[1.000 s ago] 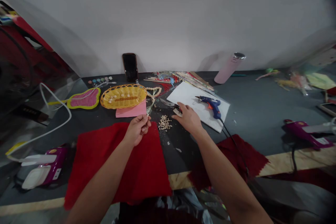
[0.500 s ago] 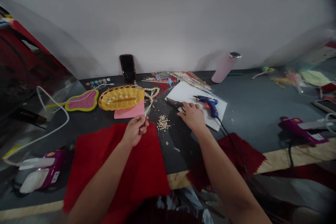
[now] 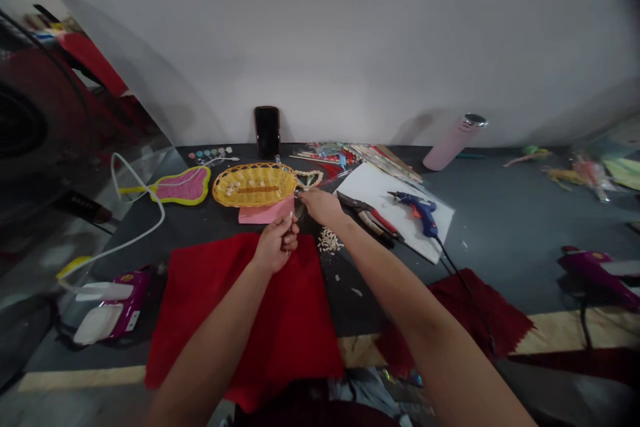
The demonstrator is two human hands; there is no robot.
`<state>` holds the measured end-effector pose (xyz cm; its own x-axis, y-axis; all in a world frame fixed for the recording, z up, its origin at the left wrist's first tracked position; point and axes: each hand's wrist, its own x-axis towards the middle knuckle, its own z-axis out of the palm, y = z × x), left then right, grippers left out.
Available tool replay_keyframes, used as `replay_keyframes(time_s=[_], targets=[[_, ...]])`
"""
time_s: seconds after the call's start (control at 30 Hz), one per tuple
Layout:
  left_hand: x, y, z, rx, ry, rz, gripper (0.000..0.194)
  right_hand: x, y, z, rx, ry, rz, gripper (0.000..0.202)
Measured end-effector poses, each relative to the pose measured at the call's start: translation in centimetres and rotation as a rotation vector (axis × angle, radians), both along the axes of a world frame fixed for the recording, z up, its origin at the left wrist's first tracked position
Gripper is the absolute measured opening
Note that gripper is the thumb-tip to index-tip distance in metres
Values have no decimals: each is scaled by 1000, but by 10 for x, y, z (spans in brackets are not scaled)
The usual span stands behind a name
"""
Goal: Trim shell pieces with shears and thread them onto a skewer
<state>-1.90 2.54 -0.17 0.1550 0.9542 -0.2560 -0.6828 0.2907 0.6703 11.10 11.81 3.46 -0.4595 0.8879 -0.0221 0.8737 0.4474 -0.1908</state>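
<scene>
My left hand (image 3: 278,243) is closed in a pinch above the top edge of the red cloth (image 3: 250,313), with a tiny pale piece at its fingertips. My right hand (image 3: 321,205) reaches across to the right end of the yellow wicker basket (image 3: 255,186), its fingers together beside the string of pale beads (image 3: 311,177). What it grips is too small to make out. Under my right wrist lies a pile of small pale pieces (image 3: 329,241). The pliers with red handles (image 3: 373,217) lie partly on the white board (image 3: 395,203), left of the blue glue gun (image 3: 420,209).
A phone (image 3: 267,132) leans on the grey partition, with a pink bottle (image 3: 454,141) farther right. Bundled sticks (image 3: 385,159) lie behind the board. A pink and yellow paddle (image 3: 183,185) and purple device (image 3: 131,303) are left. The glue gun's cord crosses dark red cloth (image 3: 480,307).
My right hand has left the pliers and moved left to the basket's end. The pliers now lie free on the table. The whole view has shifted, moving the scene rightward. My left hand stays pinched.
</scene>
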Motion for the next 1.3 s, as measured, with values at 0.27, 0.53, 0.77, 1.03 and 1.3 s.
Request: replay_keyframes(time_s=[0.27, 0.53, 0.77, 1.03, 1.3], targets=[[1, -3, 12, -12, -9, 18, 22, -26, 16, -13, 27, -8, -116, 30], [3, -6, 23, -24, -13, 20, 21, 6, 6, -3, 62, 76, -75, 27], [7, -8, 20, 35, 109, 9, 22, 72, -42, -4, -20, 220, 176, 18], [13, -13, 23, 61, 301, 8, 26, 91, -66, -15, 74, 264, 80, 38], [13, -11, 16, 94, 328, -14, 23, 90, -67, -13, 59, 145, 100, 34]])
